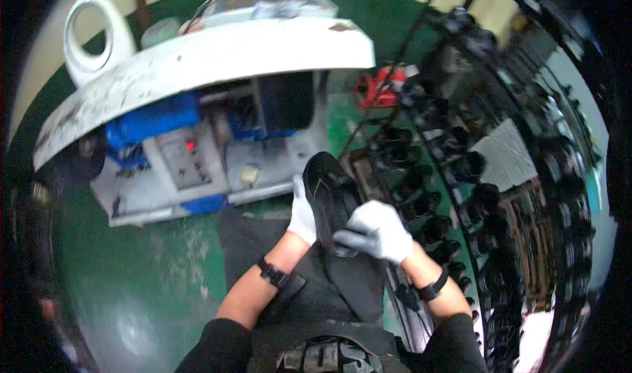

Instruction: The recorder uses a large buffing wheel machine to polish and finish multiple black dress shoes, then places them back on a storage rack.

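Observation:
Above my lap, a black shoe (pixel 327 192) points away from me, its toe toward the white machine. My left hand (pixel 303 216), in a white glove, is wrapped along the shoe's left side. At the heel end, my right hand (pixel 378 231) wears a whitish-grey glove. Its fingers are bent in and pressed against the rear right of the shoe. Whether those fingers also pinch something small cannot be seen. A dark band circles each wrist.
A white machine (pixel 217 47) stands ahead on the left, with blue parts and a red light or button (pixel 191 146). Racks of black shoes (pixel 421 205) rise close on my right. A red object (pixel 378 88) lies beyond, on the green floor (pixel 148 274).

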{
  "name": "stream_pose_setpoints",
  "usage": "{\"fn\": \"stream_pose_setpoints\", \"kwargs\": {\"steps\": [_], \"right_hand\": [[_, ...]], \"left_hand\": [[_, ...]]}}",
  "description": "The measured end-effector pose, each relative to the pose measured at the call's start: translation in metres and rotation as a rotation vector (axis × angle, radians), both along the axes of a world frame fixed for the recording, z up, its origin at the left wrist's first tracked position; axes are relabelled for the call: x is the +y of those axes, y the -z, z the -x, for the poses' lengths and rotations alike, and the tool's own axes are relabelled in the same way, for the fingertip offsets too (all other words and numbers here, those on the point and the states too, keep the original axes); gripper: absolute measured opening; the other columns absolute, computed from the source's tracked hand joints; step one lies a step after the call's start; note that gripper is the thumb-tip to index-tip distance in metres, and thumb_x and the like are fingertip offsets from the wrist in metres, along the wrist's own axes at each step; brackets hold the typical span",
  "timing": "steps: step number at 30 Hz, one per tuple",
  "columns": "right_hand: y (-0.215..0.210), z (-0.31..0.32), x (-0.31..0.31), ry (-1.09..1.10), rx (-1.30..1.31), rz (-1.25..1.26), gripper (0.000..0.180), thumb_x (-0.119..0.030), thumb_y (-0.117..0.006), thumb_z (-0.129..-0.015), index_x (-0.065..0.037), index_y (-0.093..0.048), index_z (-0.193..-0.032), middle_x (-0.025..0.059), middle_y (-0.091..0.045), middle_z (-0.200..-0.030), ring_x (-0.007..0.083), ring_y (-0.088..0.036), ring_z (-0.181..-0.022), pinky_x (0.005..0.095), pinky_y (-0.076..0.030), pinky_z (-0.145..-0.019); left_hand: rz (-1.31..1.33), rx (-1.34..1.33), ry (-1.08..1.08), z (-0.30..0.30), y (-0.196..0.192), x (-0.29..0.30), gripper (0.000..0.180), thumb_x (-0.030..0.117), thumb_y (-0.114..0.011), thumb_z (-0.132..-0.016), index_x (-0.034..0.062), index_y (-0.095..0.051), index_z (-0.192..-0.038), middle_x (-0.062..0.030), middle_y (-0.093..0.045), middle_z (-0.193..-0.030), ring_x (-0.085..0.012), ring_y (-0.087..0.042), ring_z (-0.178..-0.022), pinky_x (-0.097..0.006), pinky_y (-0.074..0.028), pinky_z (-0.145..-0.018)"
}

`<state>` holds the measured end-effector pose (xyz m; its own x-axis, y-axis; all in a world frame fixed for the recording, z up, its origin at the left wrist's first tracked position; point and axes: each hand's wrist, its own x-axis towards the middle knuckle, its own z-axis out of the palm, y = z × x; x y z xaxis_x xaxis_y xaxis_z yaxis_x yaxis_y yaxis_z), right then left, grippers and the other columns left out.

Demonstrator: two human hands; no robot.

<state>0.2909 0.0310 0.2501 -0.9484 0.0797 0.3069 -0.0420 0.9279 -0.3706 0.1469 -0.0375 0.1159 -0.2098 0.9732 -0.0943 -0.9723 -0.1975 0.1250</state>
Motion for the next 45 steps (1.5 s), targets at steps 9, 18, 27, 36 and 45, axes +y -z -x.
{"fn": "stream_pose_setpoints", "kwargs": {"steps": [9, 18, 27, 36, 45], "right_hand": [[0.110, 0.084, -0.024, 0.371, -0.348, 0.608, 0.030, -0.027, -0.061, -0.092, 0.001, -0.061, -0.104, 0.0111, -0.068, -0.093, 0.0205, -0.063, -0.081, 0.0321, -0.049, -0.074], [0.165, 0.171, 0.036, 0.656, 0.075, 2.907, 0.043, -0.051, -0.046, -0.096, -0.016, -0.055, -0.072, -0.0052, -0.038, -0.044, 0.0110, -0.034, -0.031, 0.0251, -0.028, -0.031], [0.224, 0.232, 0.082, 0.409, 0.102, 2.152, 0.035, -0.035, -0.046, -0.099, -0.005, -0.063, -0.104, 0.0027, -0.064, -0.080, 0.0123, -0.056, -0.067, 0.0270, -0.045, -0.060], [0.221, 0.277, 0.090, 0.359, 0.139, 0.865, 0.030, -0.028, -0.044, -0.099, -0.004, -0.057, -0.110, 0.0074, -0.061, -0.103, 0.0229, -0.055, -0.097, 0.0340, -0.043, -0.084], [0.212, 0.268, 0.098, 0.362, -0.044, 0.449, 0.032, -0.026, -0.042, -0.099, -0.005, -0.052, -0.121, 0.0094, -0.054, -0.119, 0.0262, -0.049, -0.109, 0.0372, -0.038, -0.095]], "left_hand": [[0.189, 0.003, -0.285, 0.080, 0.066, -0.030, 0.072, 0.067, -0.045, -0.088, 0.0111, -0.051, -0.133, -0.0111, -0.059, -0.125, -0.0291, -0.057, -0.109, -0.045, -0.044, -0.099], [0.128, -0.014, -0.327, 0.127, 0.072, 0.008, 0.079, 0.073, -0.043, -0.085, 0.0106, -0.050, -0.133, -0.0101, -0.059, -0.127, -0.0279, -0.057, -0.112, -0.043, -0.043, -0.101], [0.243, 0.143, -0.338, 0.190, 0.084, 0.048, 0.097, 0.081, -0.042, -0.078, 0.0027, -0.046, -0.135, -0.0142, -0.057, -0.127, -0.0268, -0.057, -0.111, -0.039, -0.046, -0.099], [0.302, 0.096, -0.362, 0.227, 0.088, 0.058, 0.073, 0.063, -0.043, -0.092, 0.0060, -0.045, -0.137, -0.0106, -0.058, -0.125, -0.0238, -0.058, -0.108, -0.036, -0.046, -0.096], [0.461, 0.261, -0.559, 0.261, 0.101, 0.052, 0.060, 0.053, -0.042, -0.097, 0.0084, -0.046, -0.137, -0.0081, -0.059, -0.124, -0.0217, -0.058, -0.106, -0.034, -0.047, -0.094]]}}
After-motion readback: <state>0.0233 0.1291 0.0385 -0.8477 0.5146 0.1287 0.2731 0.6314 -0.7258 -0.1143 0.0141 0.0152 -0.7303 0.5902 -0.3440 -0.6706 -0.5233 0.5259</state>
